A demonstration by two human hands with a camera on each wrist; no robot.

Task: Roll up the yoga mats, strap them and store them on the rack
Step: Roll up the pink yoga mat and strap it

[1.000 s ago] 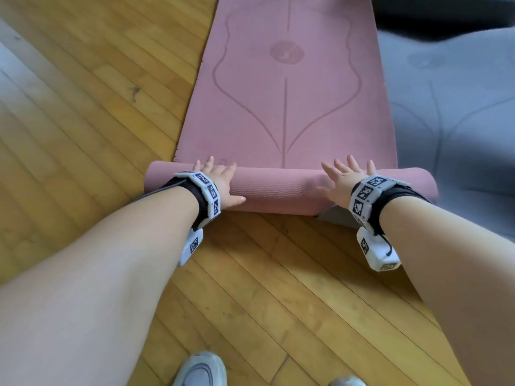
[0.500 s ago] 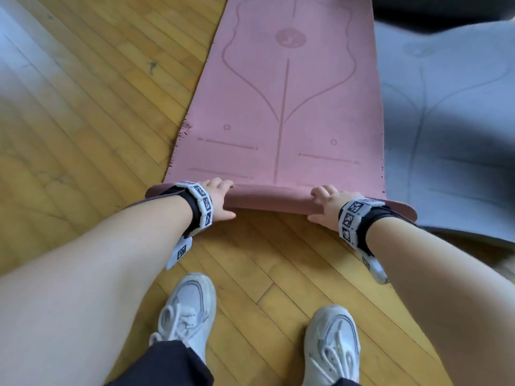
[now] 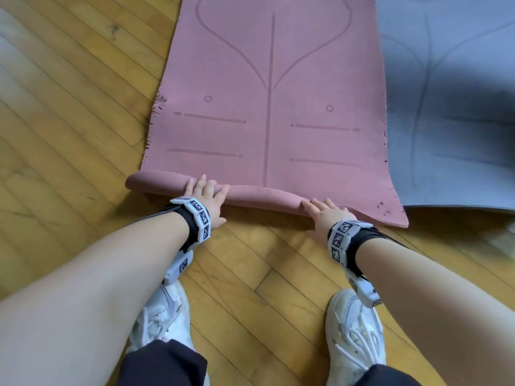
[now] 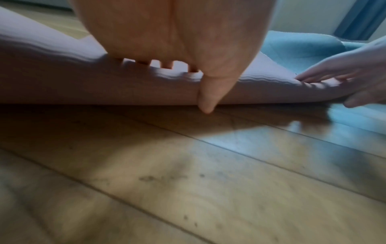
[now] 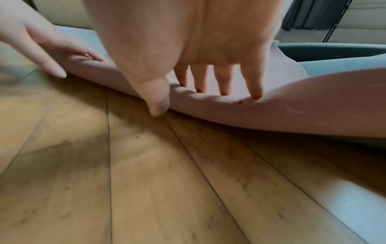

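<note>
Both grips are released: left hand (image 3: 207,197) and right hand (image 3: 327,215) press straight fingers onto the rolled near end of the pink mat (image 3: 267,121). Grey mat (image 3: 451,107) lies just right.

Soft daylight glares off the wooden floor (image 4: 229,137); both wrist views are blurred, warped at edges.

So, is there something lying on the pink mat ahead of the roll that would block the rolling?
Nothing visible lies on the flat pink mat ahead of the roll. The grey mat lies beside it.

Pink mat (image 3: 267,79) (darker line pattern), grey-blue mat (image 3: 451,107), honey-brown plank floor (image 3: 69,121), white shoes (image 3: 354,330).
</note>
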